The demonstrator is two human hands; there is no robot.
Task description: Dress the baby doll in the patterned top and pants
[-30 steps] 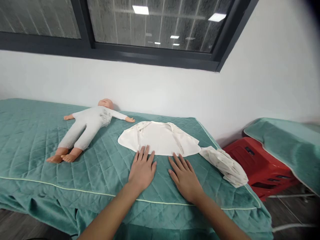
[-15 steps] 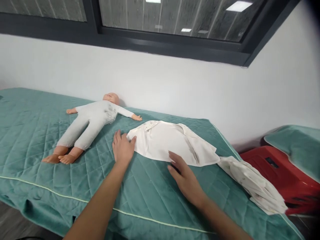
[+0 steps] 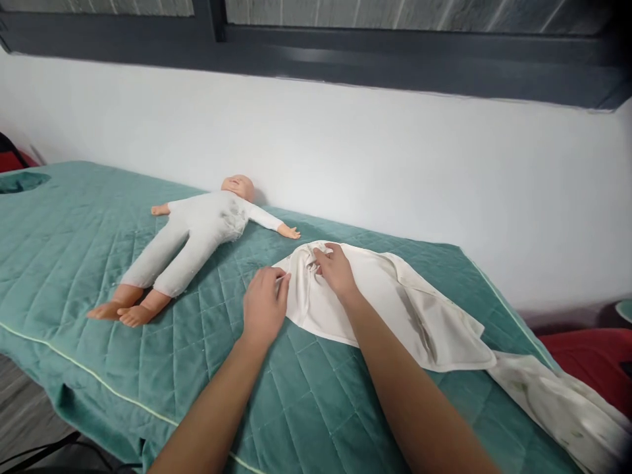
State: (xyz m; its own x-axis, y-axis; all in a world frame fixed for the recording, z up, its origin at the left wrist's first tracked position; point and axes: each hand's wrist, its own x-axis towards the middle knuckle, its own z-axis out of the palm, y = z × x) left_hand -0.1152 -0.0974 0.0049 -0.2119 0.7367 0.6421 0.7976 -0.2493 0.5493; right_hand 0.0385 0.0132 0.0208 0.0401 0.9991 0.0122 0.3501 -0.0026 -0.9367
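Observation:
A white cloth (image 3: 375, 289), resembling a baby's swaddle or garment, is spread on the green quilted cover. My left hand (image 3: 265, 304) is closed at the cloth's left edge, with thumb and fingers pinching the fabric there. Across the cloth's upper left part reaches my right hand (image 3: 336, 268), its fingers and thumb gripping a gathered fold. To the left lies a baby doll (image 3: 207, 217) on its back in a pale bodysuit, bare-footed, arms spread out. One doll hand rests just beyond the cloth's top left corner.
From the cloth's right end, a rumpled patterned fabric piece (image 3: 557, 401) runs off to the lower right. A red plastic object (image 3: 592, 362) stands beyond the right edge of the green cover (image 3: 99, 263). Behind is a white wall (image 3: 395, 164) below a dark window frame (image 3: 345, 56).
My right hand has moved up and left onto the cloth and grips a fold. My left hand has closed on the left edge. The view has shifted, showing more wall and less window.

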